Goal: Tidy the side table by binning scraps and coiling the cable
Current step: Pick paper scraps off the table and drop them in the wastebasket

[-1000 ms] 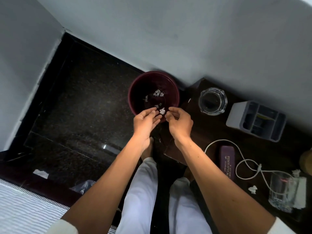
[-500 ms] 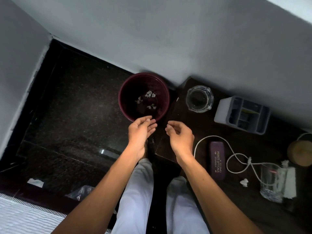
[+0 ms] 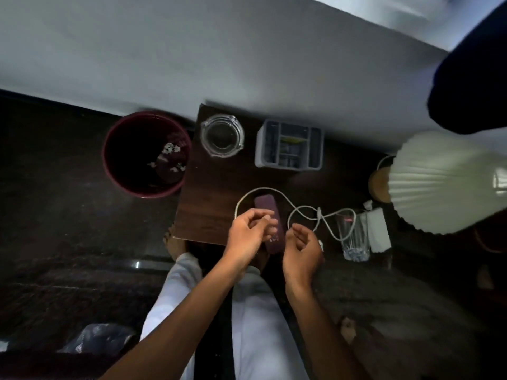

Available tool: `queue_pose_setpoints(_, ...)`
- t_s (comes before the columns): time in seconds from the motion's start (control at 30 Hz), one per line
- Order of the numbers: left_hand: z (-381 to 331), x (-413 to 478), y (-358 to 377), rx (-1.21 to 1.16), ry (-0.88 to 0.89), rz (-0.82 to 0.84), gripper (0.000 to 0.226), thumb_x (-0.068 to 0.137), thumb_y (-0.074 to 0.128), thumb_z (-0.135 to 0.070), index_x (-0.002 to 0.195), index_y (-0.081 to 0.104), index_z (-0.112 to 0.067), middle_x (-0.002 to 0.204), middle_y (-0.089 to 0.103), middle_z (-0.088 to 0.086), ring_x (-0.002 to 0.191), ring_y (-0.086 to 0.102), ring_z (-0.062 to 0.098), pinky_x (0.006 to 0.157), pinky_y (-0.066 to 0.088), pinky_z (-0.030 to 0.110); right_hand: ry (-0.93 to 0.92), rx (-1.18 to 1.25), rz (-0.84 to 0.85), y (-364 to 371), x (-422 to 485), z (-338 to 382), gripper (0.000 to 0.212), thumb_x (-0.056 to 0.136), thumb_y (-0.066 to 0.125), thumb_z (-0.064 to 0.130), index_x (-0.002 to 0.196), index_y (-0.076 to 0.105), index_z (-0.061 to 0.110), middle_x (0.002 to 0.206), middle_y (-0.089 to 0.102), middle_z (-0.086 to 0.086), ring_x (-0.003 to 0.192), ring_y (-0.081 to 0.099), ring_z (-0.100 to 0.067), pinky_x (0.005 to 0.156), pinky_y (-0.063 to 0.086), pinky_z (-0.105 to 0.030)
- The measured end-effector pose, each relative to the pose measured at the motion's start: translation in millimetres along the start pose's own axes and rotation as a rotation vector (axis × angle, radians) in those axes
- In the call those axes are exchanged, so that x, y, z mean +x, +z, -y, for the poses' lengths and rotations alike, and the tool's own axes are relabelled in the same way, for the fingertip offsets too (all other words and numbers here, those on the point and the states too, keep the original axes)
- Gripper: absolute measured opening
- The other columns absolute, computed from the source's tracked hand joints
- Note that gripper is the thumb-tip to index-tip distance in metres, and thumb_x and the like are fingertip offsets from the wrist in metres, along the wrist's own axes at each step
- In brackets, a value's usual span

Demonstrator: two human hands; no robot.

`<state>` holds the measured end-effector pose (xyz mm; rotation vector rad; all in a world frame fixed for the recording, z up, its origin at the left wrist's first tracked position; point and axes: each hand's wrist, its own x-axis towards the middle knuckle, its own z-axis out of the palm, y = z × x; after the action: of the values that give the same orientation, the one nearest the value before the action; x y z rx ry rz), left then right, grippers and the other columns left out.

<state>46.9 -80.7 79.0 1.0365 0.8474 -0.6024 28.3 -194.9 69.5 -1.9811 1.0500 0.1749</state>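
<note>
Over the near edge of the side table (image 3: pixel 208 196), you have both hands hovering close together. Your left hand (image 3: pixel 248 237) sits above the purple case (image 3: pixel 267 207), fingers loosely curled, nothing visible in them. Your right hand (image 3: pixel 301 248) is just right of the case, fingers also loosely curled, palm turned inward, holding nothing I can see. The white cable (image 3: pixel 301 212) lies uncoiled on the table: it arcs around the far end of the case, loops once between case and drinking glass (image 3: pixel 352 234), then runs toward the glass; neither hand touches it. The maroon bin (image 3: pixel 123 133) stands on the floor just left of the table, white scraps (image 3: pixel 171 148) at its bottom. A small white bit (image 3: pixel 320 244) shows beside your right hand, too blurred to identify. At the back of the table are a glass jar (image 3: pixel 222 135) and a grey organizer (image 3: pixel 289 145), and to the right is a pleated lamp shade (image 3: pixel 444 182).
</note>
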Motion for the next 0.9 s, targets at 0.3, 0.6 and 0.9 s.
queue_pose_setpoints(0.3, 36, -4, 42, 0.158, -0.005, 0.043, 0.013, 0.103, 0.058, -0.018, 0.105, 0.071, -0.021, 0.099, 0.079, 0.003, 0.083, 0.074, 0.009, 0.073, 0.056, 0.019, -0.122, -0.317, -0.028, -49, 40, -42, 0.028, 0.092, 0.065, 0.003, 0.119, 0.068, 0.005, 0.118, 0.063, -0.016, 0.086, 0.062, -0.018, 0.078, 0.048, -0.027)
queue_pose_setpoints(0.6, 46, 5, 48, 0.161, -0.019, -0.019, 0.014, 0.103, 0.057, -0.014, 0.104, 0.07, -0.018, 0.096, 0.077, 0.005, 0.077, 0.072, 0.008, 0.067, 0.054, 0.014, -0.194, -0.439, 0.032, -53, 58, -59, 0.03, 0.092, 0.064, 0.001, 0.121, 0.067, 0.006, 0.124, 0.057, -0.017, 0.114, 0.056, -0.029, 0.097, 0.041, -0.027)
queue_pose_setpoints(0.9, 45, 10, 51, 0.132, 0.01, -0.063, 0.015, 0.103, 0.056, -0.014, 0.106, 0.071, -0.017, 0.101, 0.077, 0.009, 0.082, 0.071, 0.012, 0.077, 0.056, 0.023, -0.242, -0.401, 0.117, -42, 59, -53, 0.011, 0.091, 0.065, 0.005, 0.1, 0.071, 0.005, 0.102, 0.063, -0.016, 0.089, 0.065, -0.032, 0.081, 0.051, -0.036)
